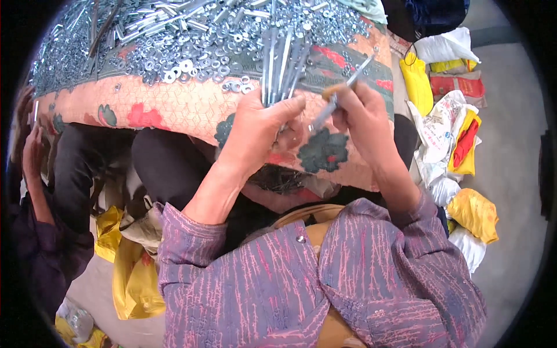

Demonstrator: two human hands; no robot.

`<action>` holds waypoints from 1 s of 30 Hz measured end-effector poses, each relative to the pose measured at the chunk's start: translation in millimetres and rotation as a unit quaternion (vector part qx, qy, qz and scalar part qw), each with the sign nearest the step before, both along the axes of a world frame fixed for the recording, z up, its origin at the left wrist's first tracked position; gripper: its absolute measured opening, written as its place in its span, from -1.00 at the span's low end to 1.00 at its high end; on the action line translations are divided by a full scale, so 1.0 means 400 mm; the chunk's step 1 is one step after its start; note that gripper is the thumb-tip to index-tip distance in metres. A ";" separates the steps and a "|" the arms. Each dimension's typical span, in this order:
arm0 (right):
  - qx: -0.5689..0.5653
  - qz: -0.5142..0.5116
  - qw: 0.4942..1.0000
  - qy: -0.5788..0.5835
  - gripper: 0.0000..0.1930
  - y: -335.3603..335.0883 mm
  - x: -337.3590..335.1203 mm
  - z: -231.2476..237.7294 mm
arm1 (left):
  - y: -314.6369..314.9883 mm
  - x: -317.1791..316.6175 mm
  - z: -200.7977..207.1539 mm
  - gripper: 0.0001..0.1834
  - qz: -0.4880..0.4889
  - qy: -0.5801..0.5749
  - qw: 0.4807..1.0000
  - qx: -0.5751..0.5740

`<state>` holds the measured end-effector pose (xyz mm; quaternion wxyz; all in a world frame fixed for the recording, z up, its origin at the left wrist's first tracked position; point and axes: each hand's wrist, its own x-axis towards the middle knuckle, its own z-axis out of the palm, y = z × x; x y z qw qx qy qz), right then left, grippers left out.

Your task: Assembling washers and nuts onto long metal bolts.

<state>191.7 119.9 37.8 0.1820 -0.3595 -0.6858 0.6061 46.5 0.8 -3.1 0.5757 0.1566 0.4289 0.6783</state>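
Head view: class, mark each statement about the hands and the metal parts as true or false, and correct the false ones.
1. The left hand grips a bundle of long metal bolts. True.
2. The right hand is empty. False: it holds a single bolt between its fingers.
3. Loose washers lie heaped on the flowered cloth. True.
4. The cloth is plain white. False: it is orange-pink with red and dark flowers.
5. The person wears a purple patterned sleeve. True.
6. The yellow bags lie on top of the washers. False: they lie on the floor to the right.
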 end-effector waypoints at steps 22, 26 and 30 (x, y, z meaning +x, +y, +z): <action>0.144 0.104 0.978 0.112 -0.77 -0.122 -0.053 -0.059 | 0.013 0.010 -0.021 -0.75 0.103 -0.272 0.952 0.096; 0.128 0.001 0.989 0.077 -0.78 -0.070 -0.044 0.008 | 0.009 0.010 -0.023 -0.76 0.077 -0.295 0.947 0.097; 0.293 -0.002 0.954 -0.068 -0.72 0.058 -0.098 -0.028 | 0.003 -0.007 -0.027 -0.76 0.068 -0.281 0.954 0.080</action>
